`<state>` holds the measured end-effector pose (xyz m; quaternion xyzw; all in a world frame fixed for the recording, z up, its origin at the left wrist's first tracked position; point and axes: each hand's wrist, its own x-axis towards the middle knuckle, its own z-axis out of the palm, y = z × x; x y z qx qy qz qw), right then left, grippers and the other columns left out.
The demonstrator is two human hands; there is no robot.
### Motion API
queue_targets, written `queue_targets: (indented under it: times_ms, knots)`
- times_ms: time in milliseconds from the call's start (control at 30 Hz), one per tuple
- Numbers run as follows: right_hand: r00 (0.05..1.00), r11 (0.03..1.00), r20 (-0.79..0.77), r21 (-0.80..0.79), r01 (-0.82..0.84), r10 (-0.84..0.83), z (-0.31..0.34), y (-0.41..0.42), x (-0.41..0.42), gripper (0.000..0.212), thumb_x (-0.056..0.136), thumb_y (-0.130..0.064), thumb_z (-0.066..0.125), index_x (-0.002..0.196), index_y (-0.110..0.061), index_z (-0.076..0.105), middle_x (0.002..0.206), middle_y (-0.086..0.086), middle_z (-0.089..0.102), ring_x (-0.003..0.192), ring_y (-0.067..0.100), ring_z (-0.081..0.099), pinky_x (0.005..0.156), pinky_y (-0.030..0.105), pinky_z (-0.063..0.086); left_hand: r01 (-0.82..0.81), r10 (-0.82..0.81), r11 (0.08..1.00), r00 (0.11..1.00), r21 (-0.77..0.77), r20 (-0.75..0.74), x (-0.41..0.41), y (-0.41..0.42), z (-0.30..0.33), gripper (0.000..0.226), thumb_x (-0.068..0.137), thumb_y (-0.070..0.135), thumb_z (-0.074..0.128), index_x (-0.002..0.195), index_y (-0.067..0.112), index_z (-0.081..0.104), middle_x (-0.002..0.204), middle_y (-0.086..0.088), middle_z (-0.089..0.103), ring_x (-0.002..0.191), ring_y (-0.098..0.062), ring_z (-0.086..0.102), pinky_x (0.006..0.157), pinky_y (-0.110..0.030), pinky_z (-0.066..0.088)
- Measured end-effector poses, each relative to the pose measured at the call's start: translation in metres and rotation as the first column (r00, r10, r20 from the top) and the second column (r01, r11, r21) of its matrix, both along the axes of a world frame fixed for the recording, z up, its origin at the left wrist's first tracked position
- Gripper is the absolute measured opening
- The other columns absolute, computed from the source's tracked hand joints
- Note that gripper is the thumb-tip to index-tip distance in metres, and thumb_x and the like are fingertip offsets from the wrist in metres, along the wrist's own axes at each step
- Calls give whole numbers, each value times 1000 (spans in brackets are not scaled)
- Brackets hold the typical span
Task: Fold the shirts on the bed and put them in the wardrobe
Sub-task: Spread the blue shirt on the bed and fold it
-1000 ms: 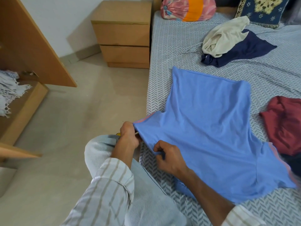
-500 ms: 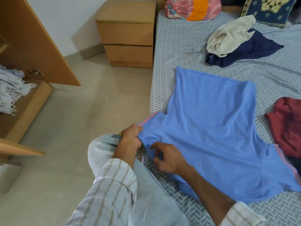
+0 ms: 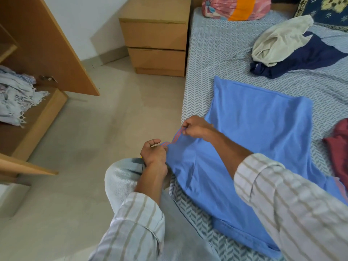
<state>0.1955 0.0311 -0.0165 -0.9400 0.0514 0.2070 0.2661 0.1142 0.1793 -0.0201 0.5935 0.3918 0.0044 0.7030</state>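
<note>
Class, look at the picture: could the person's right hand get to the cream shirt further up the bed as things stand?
Probably yes, once freed: the right hand is pinching the blue shirt's sleeve, and only bare bed lies before the cream shirt.

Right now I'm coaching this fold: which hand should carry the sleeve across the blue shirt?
Probably right. The right hand pinches the sleeve hem's far end, over the blue shirt; the left hand holds its bed-edge end.

The bed (image 3: 216,44) has a grey-and-white chevron sheet. Lying on it: a blue shirt (image 3: 259,132) spread flat near the edge, a cream shirt (image 3: 278,40) bunched on top of a navy one (image 3: 305,57), a maroon shirt (image 3: 339,147) at the right, plus a pink-orange pillow (image 3: 235,7) and a dark floral cushion (image 3: 323,10) up at the head.
</note>
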Motion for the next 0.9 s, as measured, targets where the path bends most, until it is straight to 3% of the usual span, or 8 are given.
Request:
queue_targets:
  times_ms: [67,167,400,500,567,633,800,900]
  knots:
    - [997,993,81,114,9,-19,-6,-3,-1,12,74,-18,70,83,-26,70,78,-13,63,89,12,60,93,43,48,10,-12,999,999,49,36,0,0,3,35,76,-21,58,92,9,60,63,-6,54,43,-9,51,37,-13,38]
    - [996,999,86,40,12,-16,-18,-7,-8,18,80,-24,71,94,-35,67,90,-18,62,94,6,56,94,39,39,77,-88,983,994,164,64,-1,-2,-2,33,74,-14,60,84,18,59,65,-2,56,52,-14,47,41,-15,37]
    - [925,961,294,210,182,-240,-22,-30,-21,24,86,-29,66,109,-32,67,112,-9,70,107,17,64,97,45,49,319,-284,899,946,301,-156,1,-14,-14,27,78,0,62,100,16,59,87,-11,65,59,-20,53,50,-22,41]
    - [903,957,329,185,224,-275,-25,-56,-16,20,87,-26,64,106,-28,68,108,-6,71,105,19,65,94,46,51,626,-495,549,777,554,-388,0,-28,-13,42,79,10,60,120,16,53,121,-14,54,111,-35,53,85,-35,44]
    - [899,954,327,161,252,-292,-25,-73,-10,21,88,-23,63,108,-25,68,109,-3,71,105,20,65,94,42,51,652,-554,245,702,718,-448,0,-40,-10,47,79,18,59,125,17,49,129,-11,47,129,-34,38,102,-45,36]
    - [895,955,336,144,257,-292,-25,-87,-1,21,89,-19,63,110,-20,69,110,1,71,104,21,66,93,34,51,591,-629,60,648,804,-429,6,-54,-12,45,77,20,59,121,20,51,128,-5,48,133,-29,34,106,-52,28]
    - [878,953,375,70,294,-299,-24,-112,47,20,91,-16,57,107,-12,69,108,7,72,104,27,65,86,30,47,525,-775,-90,497,846,-391,40,-87,-17,35,74,25,41,102,19,62,111,1,55,113,-24,46,95,-42,28]
    - [866,934,374,2,357,-332,-23,-121,92,23,93,-24,55,110,-14,66,112,6,70,111,29,61,85,29,44,559,-768,-100,482,823,-421,64,-102,-21,28,86,33,44,102,20,63,106,1,59,108,-23,48,95,-43,28]
